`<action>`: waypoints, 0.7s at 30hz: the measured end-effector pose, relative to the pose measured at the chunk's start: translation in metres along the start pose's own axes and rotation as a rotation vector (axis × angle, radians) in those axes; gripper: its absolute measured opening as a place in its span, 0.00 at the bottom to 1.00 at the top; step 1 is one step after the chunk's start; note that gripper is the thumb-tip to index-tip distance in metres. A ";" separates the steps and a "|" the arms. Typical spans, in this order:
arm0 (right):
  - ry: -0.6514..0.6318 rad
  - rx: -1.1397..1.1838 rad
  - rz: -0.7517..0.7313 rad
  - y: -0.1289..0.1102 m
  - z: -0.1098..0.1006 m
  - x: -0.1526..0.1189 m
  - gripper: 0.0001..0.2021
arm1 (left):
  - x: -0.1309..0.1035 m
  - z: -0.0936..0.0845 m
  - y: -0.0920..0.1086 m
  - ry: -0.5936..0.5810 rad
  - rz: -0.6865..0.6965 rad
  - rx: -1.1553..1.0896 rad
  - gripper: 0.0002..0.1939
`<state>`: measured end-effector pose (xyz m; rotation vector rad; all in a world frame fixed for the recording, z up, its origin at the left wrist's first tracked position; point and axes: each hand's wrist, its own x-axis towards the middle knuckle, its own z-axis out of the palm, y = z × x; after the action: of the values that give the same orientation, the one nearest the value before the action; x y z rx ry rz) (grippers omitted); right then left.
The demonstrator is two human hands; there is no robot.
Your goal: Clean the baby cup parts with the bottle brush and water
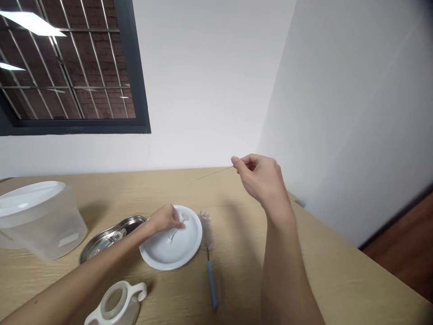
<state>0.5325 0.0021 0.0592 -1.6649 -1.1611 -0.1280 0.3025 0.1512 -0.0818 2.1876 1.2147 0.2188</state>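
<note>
My right hand (259,174) is raised above the back of the table, thumb and fingers pinched on one end of a thin pale stick (211,174) that points left and slightly down. Lower and to the left, my left hand (167,220) reaches over a white plate (187,256), its fingertips closed at a small translucent piece (172,237) with a thin stem. A bottle brush (212,284) with a blue handle and pale bristles lies just right of the plate.
A metal kidney tray (88,247) with clear parts lies left of the plate. Behind it stands a translucent lidded container (47,225) at the far left. A white two-handled piece (122,300) is near the front edge. A wall rises behind the table.
</note>
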 end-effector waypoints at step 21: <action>-0.076 0.248 -0.070 -0.030 0.003 -0.016 0.19 | -0.069 -0.030 -0.011 0.236 0.250 -0.449 0.21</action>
<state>0.5009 -0.0067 0.0691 -1.4214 -1.2405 0.0349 0.2430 0.1121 -0.0545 1.9415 0.8964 0.7931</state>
